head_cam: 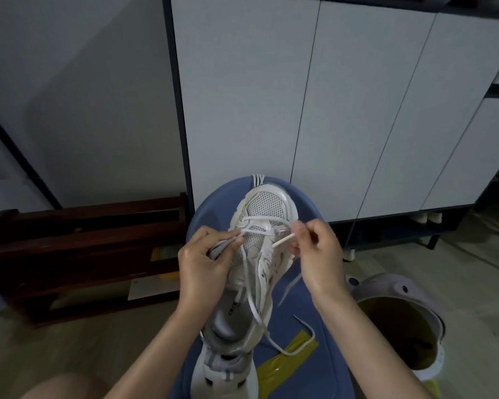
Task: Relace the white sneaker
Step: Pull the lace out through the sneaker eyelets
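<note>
**Both hands on the lace at the sneaker's forefoot**

While the sneaker (pixel 260 254) lies on the blue stool (pixel 300 335), toe pointing away from the person and heel toward them, both hands work at its lower eyelets. The lace (pixel 252 300) crosses the forefoot once or twice near the mesh toe, and its loose lengths trail back over the tongue, across the insole and onto the stool seat. The right hand (pixel 317 254) pinches the stiff lace tip between thumb and forefinger just beside the shoe's right eyelet row, the other fingers curled in. The left hand (pixel 205 263) holds the shoe's left side, its thumb and forefinger closed on the lace where it crosses the left eyelets.

A second shoe (pixel 225 370) lies partly under the sneaker's heel at the near edge of the stool. Strips of yellow tape (pixel 288 355) are stuck to the seat, and one lace end rests across them.

To the right, on the floor, stands a pale bin (pixel 398 286) lined with a yellowish bag (pixel 398 326); some dark matter lies at its bottom, too dim to identify. A dark wooden rack (pixel 84 254) sits to the left, holding flat items on its shelves. White cabinets (pixel 300 96) stand behind the stool.
</note>
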